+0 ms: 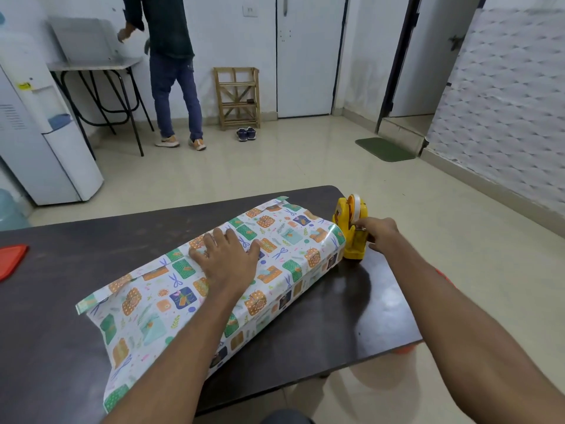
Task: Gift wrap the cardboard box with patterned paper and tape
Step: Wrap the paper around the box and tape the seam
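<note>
left hand [227, 258] lies flat, fingers straight and a bit spread, palm pressing on top of the patterned paper [275, 240] – holding nothing, just pushing down near the middle of the bundle. the box is completely under the paper, so only its long shape shows. the bundle lies diagonally on the dark table [336, 316], running from the near left to the far right. the paper ends stick out loose at both ends, unfolded; the near-left end flares open and reaches past the table's front edge.

right hand [379, 234] is at the yellow tape dispenser [351, 237], fingers curled in and pinching at the dispenser's cutter end – can't tell if a strip of tape is between the fingertips, too small. the dispenser stands upright on the table's far right corner, just beside the far-right end of the paper, touching or nearly so. the tape roll [356, 206] sits in the top of the dispenser.

red lid [12, 258] sits at the table's left edge, well apart from the bundle.

background: a person [174, 71] stands facing away at a folding table [94, 65], water dispenser [46, 133] on the left, wooden rack [238, 97] against the wall with a pair of shoes [246, 133] in front of it, green mat [385, 149] by the doorway on the right.
</note>
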